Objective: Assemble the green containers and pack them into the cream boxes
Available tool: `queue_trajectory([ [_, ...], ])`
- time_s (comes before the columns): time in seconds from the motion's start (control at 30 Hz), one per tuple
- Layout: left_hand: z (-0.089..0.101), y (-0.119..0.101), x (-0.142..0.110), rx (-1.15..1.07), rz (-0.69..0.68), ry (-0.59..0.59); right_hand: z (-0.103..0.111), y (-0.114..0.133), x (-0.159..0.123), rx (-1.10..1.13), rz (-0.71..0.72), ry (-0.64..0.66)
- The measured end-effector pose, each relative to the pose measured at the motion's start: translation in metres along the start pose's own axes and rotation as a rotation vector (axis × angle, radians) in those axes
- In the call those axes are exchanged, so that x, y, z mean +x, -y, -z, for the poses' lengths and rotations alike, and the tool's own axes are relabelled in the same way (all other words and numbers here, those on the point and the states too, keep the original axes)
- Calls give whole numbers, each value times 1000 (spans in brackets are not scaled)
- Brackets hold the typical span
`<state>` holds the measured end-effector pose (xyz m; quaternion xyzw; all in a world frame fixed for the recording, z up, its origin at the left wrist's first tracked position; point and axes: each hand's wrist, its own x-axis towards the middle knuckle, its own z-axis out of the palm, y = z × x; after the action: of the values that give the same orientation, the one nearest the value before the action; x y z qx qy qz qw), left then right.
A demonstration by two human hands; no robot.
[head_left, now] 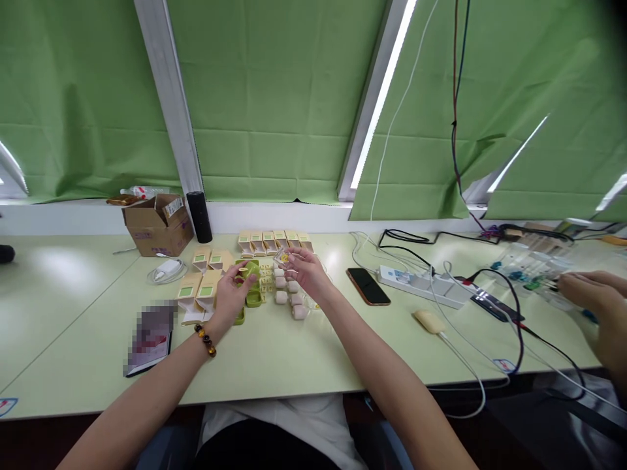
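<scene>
The left hand [231, 287] is holding a small green case [252, 269] between thumb and fingers, near other green cases [253, 299] on the table [294, 369]. The right hand [304, 265] is pinching a clear piece [281, 256] with its fingertips, to the right of the left hand. Pale cylinders [281, 297] are resting beside small yellow pieces [264, 281].

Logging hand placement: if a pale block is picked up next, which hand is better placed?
Probably the right hand: it is nearer the pale blocks, though it holds a small clear piece. The left hand is by the green containers, holding a green piece.
</scene>
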<state>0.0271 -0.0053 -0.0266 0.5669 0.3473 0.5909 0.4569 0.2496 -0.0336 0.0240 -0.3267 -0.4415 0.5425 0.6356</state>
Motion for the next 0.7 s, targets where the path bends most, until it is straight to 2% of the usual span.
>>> queue_trajectory([
  [0.13, -3, -3, 0, -169, 48, -18, -9, -22, 12, 65, -18, -148],
  [0.2, -4, -3, 0, -226, 59, -17, -14, -29, 10, 45, -11, -177],
  [0.47, -6, 2, -1, -404, 83, 107, -23, -42, -5, 18, 66, -119],
  [0.7, -5, 5, -2, -420, 88, 130, -28, -44, -13, -44, 155, -22],
])
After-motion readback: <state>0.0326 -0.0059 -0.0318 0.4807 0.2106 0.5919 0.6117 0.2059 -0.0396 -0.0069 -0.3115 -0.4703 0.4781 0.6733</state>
